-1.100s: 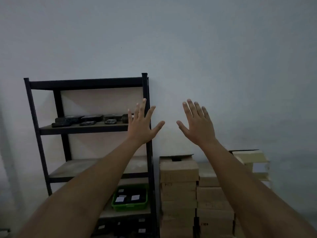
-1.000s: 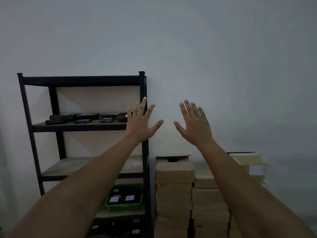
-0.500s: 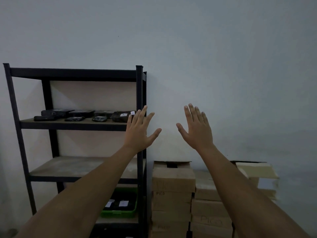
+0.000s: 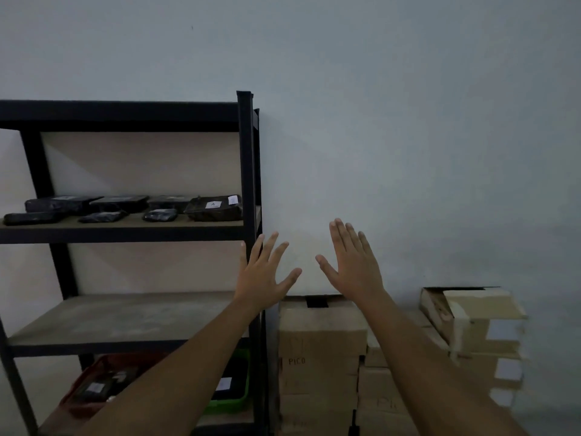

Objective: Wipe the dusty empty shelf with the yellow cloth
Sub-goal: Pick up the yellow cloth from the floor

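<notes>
A black metal shelf rack stands at the left. Its middle board, the dusty empty shelf [image 4: 119,319], carries nothing. My left hand [image 4: 262,275] is raised with fingers spread, in front of the rack's right post and above that board's right end. My right hand [image 4: 353,262] is held up beside it, fingers straight, before the bare wall. Neither hand holds anything. No yellow cloth is in view.
The upper shelf [image 4: 125,223] carries several black wrapped packages [image 4: 213,207]. Below the empty board sit a green tray [image 4: 234,394] and a reddish tray [image 4: 94,385]. Stacked cardboard boxes [image 4: 320,350] stand right of the rack against the wall.
The view has moved closer to the rack and shifted left. Both hands have stayed raised and spread, dropping slightly lower in view.
</notes>
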